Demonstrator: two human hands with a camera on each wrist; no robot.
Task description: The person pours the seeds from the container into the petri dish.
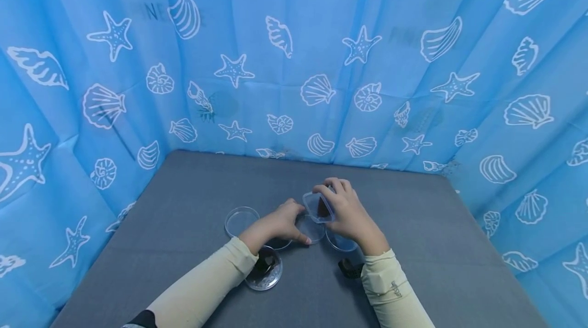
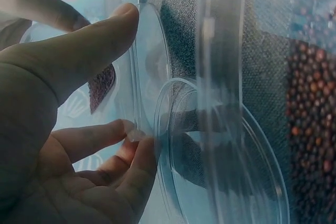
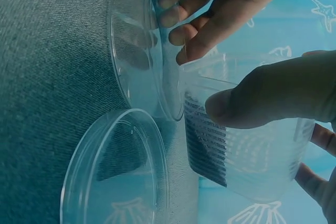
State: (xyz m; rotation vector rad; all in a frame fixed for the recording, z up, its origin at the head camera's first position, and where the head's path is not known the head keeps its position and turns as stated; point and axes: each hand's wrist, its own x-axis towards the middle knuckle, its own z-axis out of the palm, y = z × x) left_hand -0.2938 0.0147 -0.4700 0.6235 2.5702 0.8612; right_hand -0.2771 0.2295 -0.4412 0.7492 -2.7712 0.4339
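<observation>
My right hand (image 1: 348, 211) grips a clear plastic tub (image 1: 311, 204) from the right side, thumb on its near wall. Dark grains (image 3: 207, 142) lie against one wall of the tub, which leans toward the left over a clear petri dish (image 1: 310, 232). My left hand (image 1: 281, 222) holds this dish by its rim, thumb on the near side and fingers on the far side. No grains show falling. Close to my left wrist sits another dish (image 1: 272, 283) of dark reddish-brown grains (image 2: 315, 129).
One clear petri dish (image 1: 241, 222) lies to the left and another (image 1: 342, 243) to the right of the held one. Part of a further dish (image 1: 281, 244) shows beneath my left hand. A small black object (image 1: 351, 269) is by my right sleeve. Blue patterned curtain (image 1: 294, 62) surrounds the grey table (image 1: 413, 226).
</observation>
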